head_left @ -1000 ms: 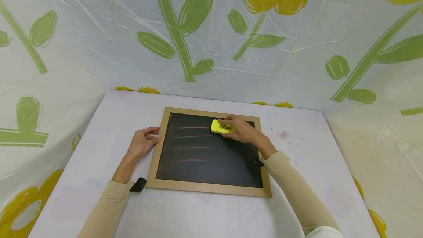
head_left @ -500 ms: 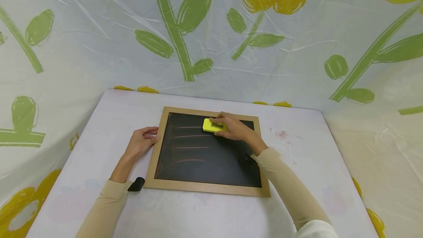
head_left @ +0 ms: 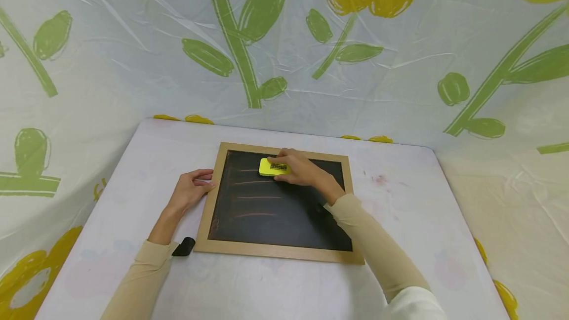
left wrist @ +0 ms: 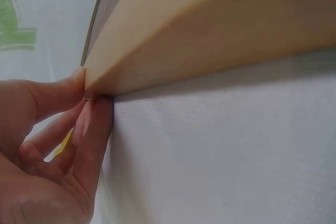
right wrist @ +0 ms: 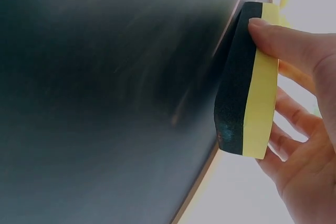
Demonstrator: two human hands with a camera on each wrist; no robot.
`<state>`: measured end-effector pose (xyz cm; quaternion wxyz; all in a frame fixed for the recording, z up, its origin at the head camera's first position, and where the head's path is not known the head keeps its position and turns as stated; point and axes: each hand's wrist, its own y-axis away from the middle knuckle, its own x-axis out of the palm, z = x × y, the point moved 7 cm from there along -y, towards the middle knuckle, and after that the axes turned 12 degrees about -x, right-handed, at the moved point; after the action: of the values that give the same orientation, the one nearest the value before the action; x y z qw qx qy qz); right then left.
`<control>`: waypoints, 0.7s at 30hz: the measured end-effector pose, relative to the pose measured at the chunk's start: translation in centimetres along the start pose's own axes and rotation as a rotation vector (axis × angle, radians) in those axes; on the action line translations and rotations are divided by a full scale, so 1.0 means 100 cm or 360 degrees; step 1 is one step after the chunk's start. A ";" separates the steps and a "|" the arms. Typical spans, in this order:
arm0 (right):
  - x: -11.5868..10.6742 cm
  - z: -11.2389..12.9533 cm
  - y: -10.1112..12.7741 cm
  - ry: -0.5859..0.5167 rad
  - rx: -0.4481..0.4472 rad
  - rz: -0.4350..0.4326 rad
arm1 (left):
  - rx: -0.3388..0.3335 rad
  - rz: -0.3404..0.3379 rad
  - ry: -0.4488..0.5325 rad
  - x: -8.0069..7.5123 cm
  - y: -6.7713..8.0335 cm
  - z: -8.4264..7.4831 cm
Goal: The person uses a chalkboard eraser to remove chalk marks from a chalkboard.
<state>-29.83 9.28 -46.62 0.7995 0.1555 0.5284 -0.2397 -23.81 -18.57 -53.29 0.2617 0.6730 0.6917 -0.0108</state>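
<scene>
— Where's the eraser [head_left: 274, 167] sitting?

— Near the far edge of the chalkboard [head_left: 284, 221] on the bench [head_left: 400, 201], long axis running left to right. The right hand [head_left: 302, 172] is clamped on it; chalk lines [head_left: 258, 197] lie leftward and nearer.

— And the left hand [head_left: 192, 189]?

— Fingertips pinch the frame's left edge. The right wrist view shows the eraser's dark felt face, hidden from above.

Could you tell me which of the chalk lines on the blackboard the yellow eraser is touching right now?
The topmost chalk line: the yellow eraser, gripped by the right hand, sits at its right end. The three lines below it lie untouched on the blackboard.
</scene>
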 end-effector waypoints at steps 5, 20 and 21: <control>0.004 0.007 -0.013 0.0007 -0.0019 0.0029 | -0.0009 0.0006 0.0010 0.000 -0.001 0.000; 0.012 0.028 -0.043 0.0088 -0.0142 0.0028 | -0.0035 -0.0013 -0.0021 -0.001 -0.001 0.001; 0.012 0.029 -0.044 0.0091 -0.0150 0.0023 | -0.0037 -0.0016 -0.0023 -0.001 -0.001 0.001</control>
<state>-29.62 3.89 -46.58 0.7922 0.1283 0.5607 -0.2040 -23.89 -18.71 -53.41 0.2745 0.6663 0.6933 -0.0087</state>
